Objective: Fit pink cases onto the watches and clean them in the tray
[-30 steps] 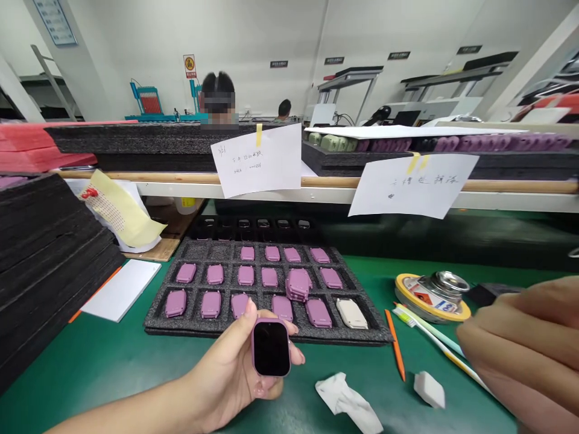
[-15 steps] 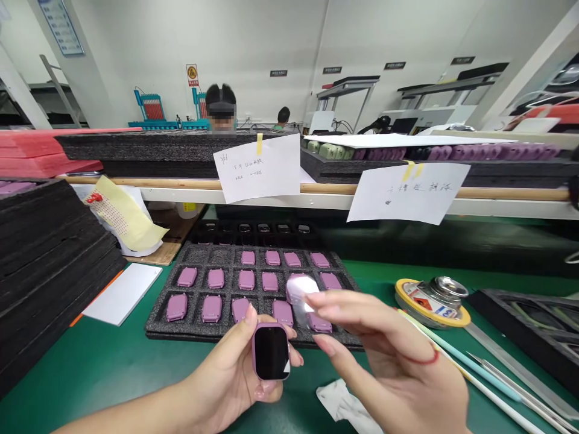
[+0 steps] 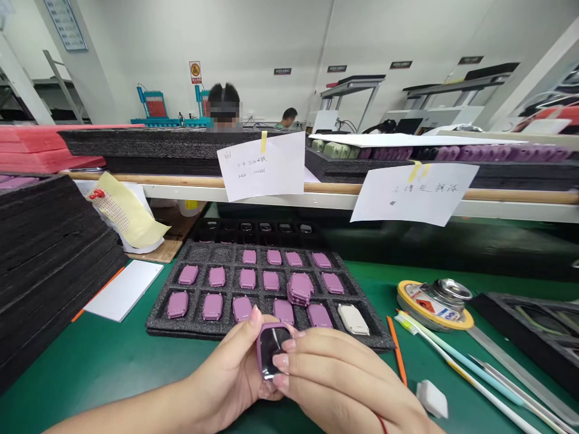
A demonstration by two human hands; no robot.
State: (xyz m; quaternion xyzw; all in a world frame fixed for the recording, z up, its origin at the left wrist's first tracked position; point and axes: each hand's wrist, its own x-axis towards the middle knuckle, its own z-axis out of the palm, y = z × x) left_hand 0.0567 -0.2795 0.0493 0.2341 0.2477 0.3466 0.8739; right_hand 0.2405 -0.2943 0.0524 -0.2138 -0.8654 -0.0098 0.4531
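Purple watch (image 3: pixel 266 355) is pinched in left hand (image 3: pixel 237 364); right hand (image 3: pixel 339 374), fingers together on its screen, pinch indeterminable, apparently requires steady contact.

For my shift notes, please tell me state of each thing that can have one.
Smartwatch, held, screen partly covered
Left hand, gripping smartwatch
Right hand, fingertips on screen
Foam tray, partly filled
White watch case, lying in tray
Handwritten papers, taped up
Orange stick, lying flat
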